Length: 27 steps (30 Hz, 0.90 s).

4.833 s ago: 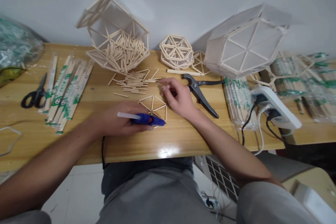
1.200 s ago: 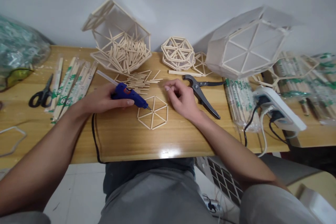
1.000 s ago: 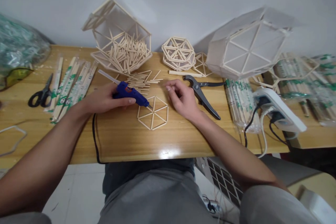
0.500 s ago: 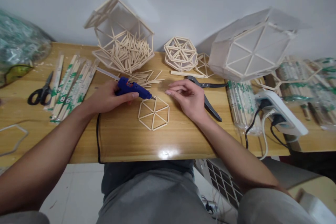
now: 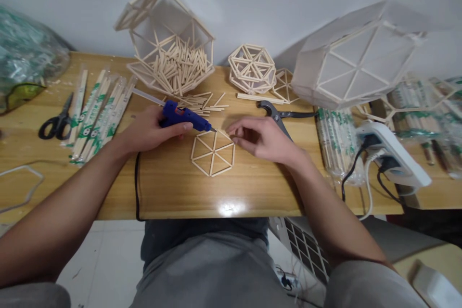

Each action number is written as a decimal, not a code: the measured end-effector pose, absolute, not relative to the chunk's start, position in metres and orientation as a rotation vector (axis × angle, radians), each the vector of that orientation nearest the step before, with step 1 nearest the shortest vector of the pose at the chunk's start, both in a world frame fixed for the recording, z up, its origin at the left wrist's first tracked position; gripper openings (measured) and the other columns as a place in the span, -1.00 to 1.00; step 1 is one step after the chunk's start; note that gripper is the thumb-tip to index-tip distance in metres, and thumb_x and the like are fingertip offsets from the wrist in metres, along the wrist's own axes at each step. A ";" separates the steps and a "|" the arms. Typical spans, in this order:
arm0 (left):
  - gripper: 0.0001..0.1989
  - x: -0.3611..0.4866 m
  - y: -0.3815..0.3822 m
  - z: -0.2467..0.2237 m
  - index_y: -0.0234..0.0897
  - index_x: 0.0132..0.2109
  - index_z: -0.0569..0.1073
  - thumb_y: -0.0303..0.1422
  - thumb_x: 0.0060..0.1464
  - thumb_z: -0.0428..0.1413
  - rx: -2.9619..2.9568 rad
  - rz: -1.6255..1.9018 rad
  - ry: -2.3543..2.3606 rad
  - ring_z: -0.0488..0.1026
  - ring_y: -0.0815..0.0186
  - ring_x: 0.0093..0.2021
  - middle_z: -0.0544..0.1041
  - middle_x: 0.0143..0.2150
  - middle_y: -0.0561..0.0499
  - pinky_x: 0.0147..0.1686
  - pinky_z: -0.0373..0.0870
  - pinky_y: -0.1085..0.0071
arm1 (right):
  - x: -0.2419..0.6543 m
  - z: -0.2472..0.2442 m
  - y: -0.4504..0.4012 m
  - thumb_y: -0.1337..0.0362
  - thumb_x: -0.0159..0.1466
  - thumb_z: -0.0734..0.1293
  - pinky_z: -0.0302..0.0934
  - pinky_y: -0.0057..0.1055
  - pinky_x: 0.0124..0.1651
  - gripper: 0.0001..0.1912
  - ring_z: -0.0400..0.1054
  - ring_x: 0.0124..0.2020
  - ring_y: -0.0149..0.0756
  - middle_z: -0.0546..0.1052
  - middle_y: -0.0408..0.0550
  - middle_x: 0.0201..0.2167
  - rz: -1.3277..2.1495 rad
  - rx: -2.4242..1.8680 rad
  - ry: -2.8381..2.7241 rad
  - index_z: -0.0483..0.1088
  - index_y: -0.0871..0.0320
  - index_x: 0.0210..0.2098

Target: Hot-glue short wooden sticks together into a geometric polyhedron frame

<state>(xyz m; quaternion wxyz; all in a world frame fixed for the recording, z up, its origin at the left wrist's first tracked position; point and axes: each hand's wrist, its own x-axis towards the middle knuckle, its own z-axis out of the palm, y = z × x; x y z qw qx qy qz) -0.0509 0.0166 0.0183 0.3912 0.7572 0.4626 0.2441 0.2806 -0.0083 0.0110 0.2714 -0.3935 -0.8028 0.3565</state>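
My left hand (image 5: 147,130) is wrapped around a blue glue gun (image 5: 184,118), with a glue stick poking out of its back end. The gun's metal tip sits at the top corner of a flat hexagonal stick frame (image 5: 212,151) with spokes, lying on the table. The fingers of my right hand (image 5: 262,139) are pinched at the frame's upper right edge, touching its short stick; the fingertips partly hide that spot. Behind the right hand lie dark-handled pruning pliers (image 5: 276,111), partly covered by it. Loose short sticks (image 5: 202,102) are scattered beyond the gun.
An open stick-built container (image 5: 132,50) full of cut sticks stands behind. A small stick ball (image 5: 251,68) and a large paper-covered form (image 5: 361,62) stand farther right. Scissors (image 5: 56,122), wrapped chopsticks (image 5: 97,118) and a power strip (image 5: 395,154) flank the workspace.
My right hand has moved left and slightly down, bringing its fingertips onto the frame's upper right edge. The glue gun stays at the top corner. The view has shifted slightly.
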 end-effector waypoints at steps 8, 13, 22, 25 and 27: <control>-0.57 -0.051 0.016 0.019 -0.21 -0.24 0.58 0.08 0.32 0.25 1.974 0.593 1.208 0.49 0.25 -0.34 0.57 -0.39 0.07 -0.31 0.39 0.37 | 0.276 0.007 -0.009 0.35 0.45 0.41 0.28 -0.42 -0.21 -0.90 0.47 -0.36 -0.34 0.63 -0.15 -0.32 0.969 -1.051 -2.195 0.56 0.11 -0.05; -0.54 -0.048 0.012 0.019 -0.18 -0.23 0.60 0.13 0.32 0.22 2.022 0.543 1.150 0.42 0.28 -0.40 0.52 -0.41 0.10 -0.37 0.35 0.36 | 0.276 0.011 -0.009 0.38 0.50 0.34 0.27 -0.38 -0.16 -0.91 0.45 -0.31 -0.29 0.63 -0.10 -0.25 0.978 -1.049 -2.267 0.47 0.10 -0.04; -0.60 -0.034 -0.006 0.020 -0.14 -0.31 0.44 0.01 0.40 0.24 2.326 0.462 1.021 0.44 0.26 -0.40 0.48 -0.47 0.07 -0.32 0.30 0.31 | 0.279 0.009 -0.008 0.33 0.53 0.31 0.28 -0.35 -0.14 -0.95 0.45 -0.27 -0.24 0.62 -0.07 -0.23 1.067 -1.045 -2.217 0.40 0.09 -0.03; -0.58 -0.031 -0.005 0.018 -0.13 -0.34 0.38 -0.01 0.41 0.23 2.373 0.513 0.929 0.44 0.24 -0.40 0.48 -0.46 0.06 -0.32 0.30 0.28 | 0.279 0.007 -0.007 0.32 0.53 0.31 0.29 -0.34 -0.13 -0.97 0.45 -0.27 -0.24 0.60 -0.08 -0.25 1.057 -1.027 -2.212 0.41 0.09 -0.05; -0.60 -0.029 -0.003 0.016 -0.11 -0.33 0.39 -0.03 0.41 0.24 2.387 0.537 0.885 0.46 0.23 -0.39 0.51 -0.44 0.05 -0.32 0.31 0.26 | 0.279 0.008 -0.007 0.33 0.53 0.31 0.29 -0.34 -0.13 -0.96 0.46 -0.26 -0.24 0.59 -0.08 -0.25 1.053 -1.016 -2.208 0.41 0.10 -0.05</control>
